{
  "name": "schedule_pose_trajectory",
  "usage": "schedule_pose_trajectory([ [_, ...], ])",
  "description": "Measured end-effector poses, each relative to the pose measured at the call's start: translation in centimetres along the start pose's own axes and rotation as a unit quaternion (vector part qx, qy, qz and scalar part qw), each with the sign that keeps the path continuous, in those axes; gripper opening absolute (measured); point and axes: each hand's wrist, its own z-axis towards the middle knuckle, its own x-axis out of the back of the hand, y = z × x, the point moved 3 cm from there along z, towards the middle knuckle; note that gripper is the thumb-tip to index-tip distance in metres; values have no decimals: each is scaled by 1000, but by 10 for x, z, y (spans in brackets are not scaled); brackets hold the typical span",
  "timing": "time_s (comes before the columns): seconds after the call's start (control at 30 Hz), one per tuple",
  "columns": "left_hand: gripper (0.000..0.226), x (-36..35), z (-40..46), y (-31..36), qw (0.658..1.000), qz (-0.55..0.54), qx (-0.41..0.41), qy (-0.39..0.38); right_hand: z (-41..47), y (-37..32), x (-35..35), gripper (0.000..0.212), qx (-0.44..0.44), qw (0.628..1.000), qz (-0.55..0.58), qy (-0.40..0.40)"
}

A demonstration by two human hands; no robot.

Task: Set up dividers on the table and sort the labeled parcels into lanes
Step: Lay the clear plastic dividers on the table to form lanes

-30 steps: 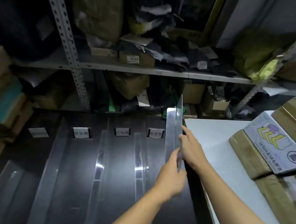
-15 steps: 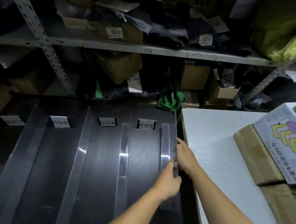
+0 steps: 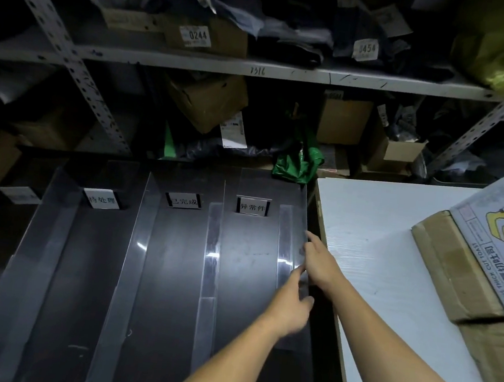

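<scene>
At the dark table's (image 3: 173, 276) right edge, both hands hold a clear divider (image 3: 288, 244) upright: left hand (image 3: 290, 307) fingers curled on it, right hand (image 3: 319, 261) fingers pressed against it, beside the white table (image 3: 379, 235).

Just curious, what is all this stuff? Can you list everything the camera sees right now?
clear dividers: about four, transparent, lengthwise on the dark table
dark table: one, black, left
lane labels: four, white, far end of the lanes
white table: one, right
cardboard parcels: a stack, brown, right edge
printed box: one, white, atop the stack
shelf rack: grey, behind, crammed with boxes and bags
green bag: one, behind the dark table
left hand: on the rightmost divider
right hand: on the same divider
</scene>
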Motion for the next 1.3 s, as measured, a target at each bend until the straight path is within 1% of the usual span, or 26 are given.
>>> schedule_pose_trajectory([
  [0.2,66,1,-2,1,1000,0,-7,-1,-5,-1,0,51,-5,1000,8,-9],
  [0.33,64,10,-12,4,1000,4,-18,11,-14,-2,6,56,-16,1000,-14,1],
  [0.4,62,19,-18,6,999,-5,-33,24,-24,-9,11,56,-3,999,-19,51],
  [0.5,57,42,-32,15,997,-36,-51,41,-49,-34,17,50,65,985,-46,154],
  [0.53,55,53,-36,19,996,-53,-57,49,-58,-45,16,48,91,980,-51,171],
  [0.6,49,80,-48,27,991,-83,-75,70,-79,-70,8,45,143,973,-48,175],
  [0.7,37,126,-74,36,984,-87,-113,110,-112,-110,-17,43,202,968,-37,147],
  [0.8,27,170,-106,35,974,-81,-150,148,-145,-147,-52,41,240,963,-39,114],
  [0.97,21,253,-180,-5,954,-45,-192,224,-204,-204,-140,38,274,960,-35,47],
  [1.07,23,309,-225,-45,946,-39,-186,261,-236,-230,-203,38,276,961,-21,2],
  [1.13,27,346,-252,-73,937,-26,-174,302,-255,-245,-247,38,274,961,-20,-19],
  [1.23,33,396,-289,-120,915,-14,-153,373,-278,-265,-316,38,270,961,-27,-63],
  [1.3,41,422,-314,-157,893,29,-132,430,-289,-273,-362,38,264,960,-37,-90],
])
